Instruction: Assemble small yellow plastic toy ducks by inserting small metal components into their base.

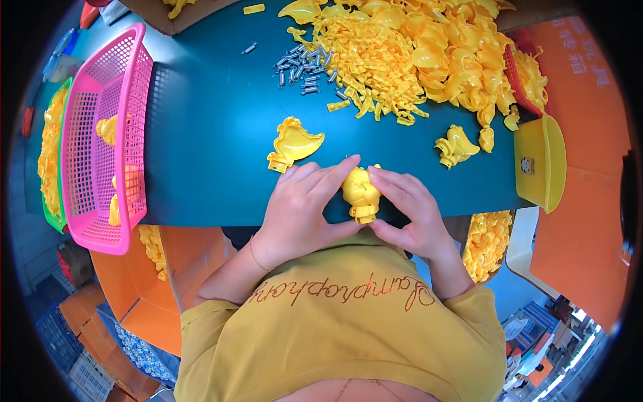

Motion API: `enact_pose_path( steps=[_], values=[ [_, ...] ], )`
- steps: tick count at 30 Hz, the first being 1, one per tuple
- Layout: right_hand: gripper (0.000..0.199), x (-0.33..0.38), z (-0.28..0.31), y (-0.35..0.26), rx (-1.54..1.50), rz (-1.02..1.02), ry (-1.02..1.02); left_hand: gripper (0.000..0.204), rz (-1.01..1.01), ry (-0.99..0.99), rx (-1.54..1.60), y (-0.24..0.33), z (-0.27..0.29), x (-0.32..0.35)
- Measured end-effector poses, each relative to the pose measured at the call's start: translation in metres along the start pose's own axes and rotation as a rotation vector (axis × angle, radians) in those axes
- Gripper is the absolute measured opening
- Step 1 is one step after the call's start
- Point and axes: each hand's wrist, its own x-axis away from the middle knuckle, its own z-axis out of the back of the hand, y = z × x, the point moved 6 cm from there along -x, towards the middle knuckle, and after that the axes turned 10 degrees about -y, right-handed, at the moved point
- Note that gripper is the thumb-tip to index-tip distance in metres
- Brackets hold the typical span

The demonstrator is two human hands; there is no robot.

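Noted: a pink mesh basket (135,127) at nine o'clock, a yellow tub (537,144) at three, an orange carton (127,271) at eight and, beyond, seemingly a blue crate (48,345).

Teal table (207,134): yellow parts (439,53) heaped far right, metallic pieces (305,65) scattered alongside; one curved yellow piece (295,142) laid mid-table; pink basket (126,100) placed left.

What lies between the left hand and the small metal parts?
The head view shows a yellow plastic piece near the left hand, then tabletop up to the metal parts.
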Motion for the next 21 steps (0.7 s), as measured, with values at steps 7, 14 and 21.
enact_pose_path(
  steps=[7,14,21],
  values=[
    [0.068,0.005,0.0,-0.002,0.02,0.027,0.031,0.086,-0.002,0.002,-0.006,0.0,0.0,-0.001],
    [0.073,0.006,-0.002,-0.013,0.216,0.041,0.062,0.086,0.007,0.008,0.009,-0.002,-0.001,0.0],
    [0.07,0.003,-0.005,-0.005,0.232,0.081,0.132,0.083,0.013,0.016,0.056,-0.002,0.001,-0.002]
  ],
)
